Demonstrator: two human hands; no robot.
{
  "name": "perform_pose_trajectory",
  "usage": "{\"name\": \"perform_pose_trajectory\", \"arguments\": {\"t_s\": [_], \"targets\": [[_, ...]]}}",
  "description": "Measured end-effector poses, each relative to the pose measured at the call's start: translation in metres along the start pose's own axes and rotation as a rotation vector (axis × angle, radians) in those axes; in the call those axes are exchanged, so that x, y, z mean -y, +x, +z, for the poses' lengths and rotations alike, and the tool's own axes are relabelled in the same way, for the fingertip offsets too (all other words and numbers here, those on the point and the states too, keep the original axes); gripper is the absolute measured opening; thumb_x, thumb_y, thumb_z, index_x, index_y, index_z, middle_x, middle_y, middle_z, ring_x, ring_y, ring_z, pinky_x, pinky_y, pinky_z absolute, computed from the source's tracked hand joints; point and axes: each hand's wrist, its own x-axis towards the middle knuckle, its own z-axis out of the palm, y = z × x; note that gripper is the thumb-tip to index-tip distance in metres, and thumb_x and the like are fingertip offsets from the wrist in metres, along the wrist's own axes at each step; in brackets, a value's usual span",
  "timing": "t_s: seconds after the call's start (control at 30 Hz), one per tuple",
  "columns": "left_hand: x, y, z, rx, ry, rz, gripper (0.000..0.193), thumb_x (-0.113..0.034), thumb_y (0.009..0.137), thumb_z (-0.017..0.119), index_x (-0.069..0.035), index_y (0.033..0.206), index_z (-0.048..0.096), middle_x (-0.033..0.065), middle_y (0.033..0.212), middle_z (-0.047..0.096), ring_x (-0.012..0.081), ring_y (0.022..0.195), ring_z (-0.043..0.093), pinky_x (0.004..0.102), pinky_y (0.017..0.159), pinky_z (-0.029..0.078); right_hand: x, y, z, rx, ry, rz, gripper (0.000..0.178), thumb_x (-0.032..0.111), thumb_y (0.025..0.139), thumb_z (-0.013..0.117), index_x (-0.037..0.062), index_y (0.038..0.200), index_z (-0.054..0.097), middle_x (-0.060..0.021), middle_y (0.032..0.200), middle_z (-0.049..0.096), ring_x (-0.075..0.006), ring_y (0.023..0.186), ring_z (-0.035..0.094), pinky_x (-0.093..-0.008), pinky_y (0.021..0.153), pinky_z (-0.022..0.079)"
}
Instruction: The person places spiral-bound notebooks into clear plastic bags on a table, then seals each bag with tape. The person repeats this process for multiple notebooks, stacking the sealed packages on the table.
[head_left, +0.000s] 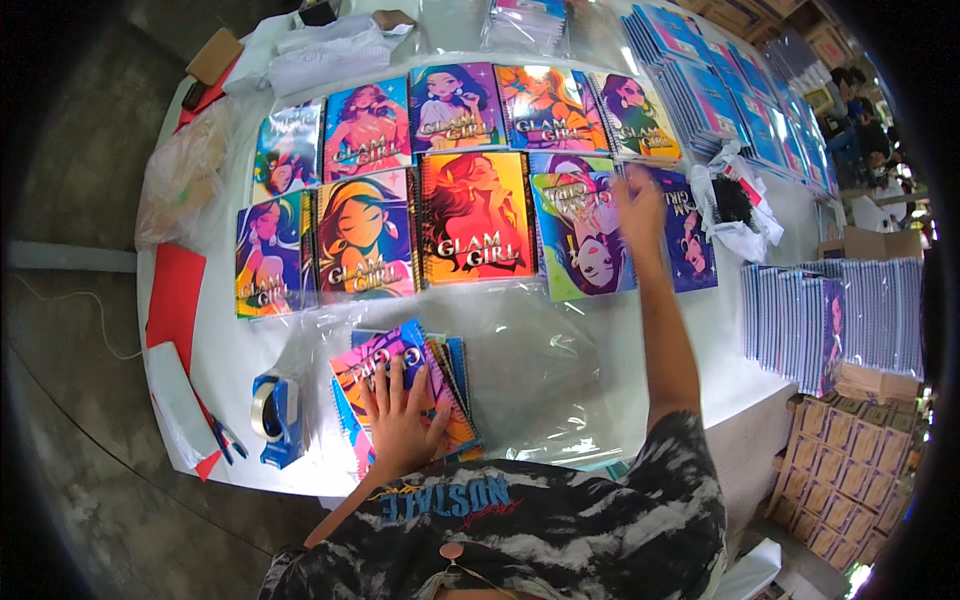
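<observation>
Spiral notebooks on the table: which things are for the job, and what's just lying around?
Seemingly in the job:
- left hand, on a small notebook pile
- right hand, over the two notebook rows

Apparently just lying about:
- blue tape dispenser
- red sheet
- clear plastic bag

Loose stack of spiral-bound notebooks (350, 372), edges askew, flat at the near side of the surface (205, 300); multicoloured illustrated cover uppermost, partly hidden. At the right end of the nearer notebook row (475, 220): green-and-purple notebook (590, 250), flat, cover portrait upside down; dark-purple notebook (692, 240) just beside, likewise inverted.
</observation>
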Motion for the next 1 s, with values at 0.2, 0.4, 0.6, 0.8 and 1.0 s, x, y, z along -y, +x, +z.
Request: {"name": "perform_pose_trajectory", "arguments": {"t_s": [0.2, 0.4, 0.6, 0.8, 1.0], "targets": [[0.007, 0.004, 0.008, -0.004, 0.029, 0.029, 0.064, -0.047, 0.082, 0.053, -0.01, 0.132, 0.043, 0.0186, 0.145, 0.026, 0.0396, 0.135, 0.017, 0.0569, 0.107, 0.006, -0.059, 0.108, 0.028, 0.176, -0.528, -0.199, 0.044, 0.033, 0.077, 0.064, -0.0002, 0.106, 0.059, -0.0216, 0.096, 0.063, -0.0365, 0.094, 0.06, -0.0456, 0.083, 0.047], [-0.001, 0.005, -0.001, 0.003, 0.001, -0.009, 0.062, -0.045, 0.083, 0.054, -0.011, 0.133, 0.043, 0.0181, 0.145, 0.027, 0.0377, 0.135, 0.018, 0.0552, 0.108, 0.007, -0.058, 0.11, 0.037, 0.086, -0.642, -0.318, 0.038, 0.017, 0.073, 0.064, 0.0074, 0.109, 0.056, -0.0185, 0.098, 0.063, -0.0355, 0.091, 0.062, -0.0455, 0.079, 0.049], [0.002, 0.002, 0.0, -0.059, -0.044, 0.004, 0.062, -0.045, 0.082, 0.057, -0.014, 0.133, 0.043, 0.0165, 0.144, 0.028, 0.0358, 0.135, 0.02, 0.0533, 0.109, 0.008, -0.061, 0.096, 0.038, 0.098, -0.522, -0.298, 0.032, 0.016, 0.078, 0.062, 0.0077, 0.109, 0.055, -0.0175, 0.092, 0.063, -0.0331, 0.088, 0.062, -0.0436, 0.077, 0.048], [0.007, -0.003, -0.001, -0.126, -0.125, 0.063, 0.059, -0.042, 0.08, 0.061, -0.014, 0.13, 0.047, 0.0148, 0.143, 0.032, 0.0349, 0.133, 0.025, 0.0519, 0.109, 0.011, -0.018, 0.083, 0.013, -0.261, -0.631, -0.249, 0.012, 0.01, 0.081, 0.055, 0.0052, 0.09, 0.061, -0.0139, 0.078, 0.064, -0.0329, 0.074, 0.062, -0.0439, 0.073, 0.047], [0.012, 0.005, -0.059, -0.774, -0.328, 0.157, 0.082, -0.027, 0.069, 0.078, -0.004, 0.135, 0.035, 0.0235, 0.136, 0.037, 0.037, 0.129, 0.032, 0.0496, 0.107, 0.019, 0.154, -0.049, -0.077, -0.191, 0.059, -1.052, 0.016, 0.006, 0.079, 0.06, 0.0049, 0.095, 0.063, -0.0093, 0.083, 0.064, -0.0294, 0.074, 0.059, -0.0378, 0.072, 0.046]]}}
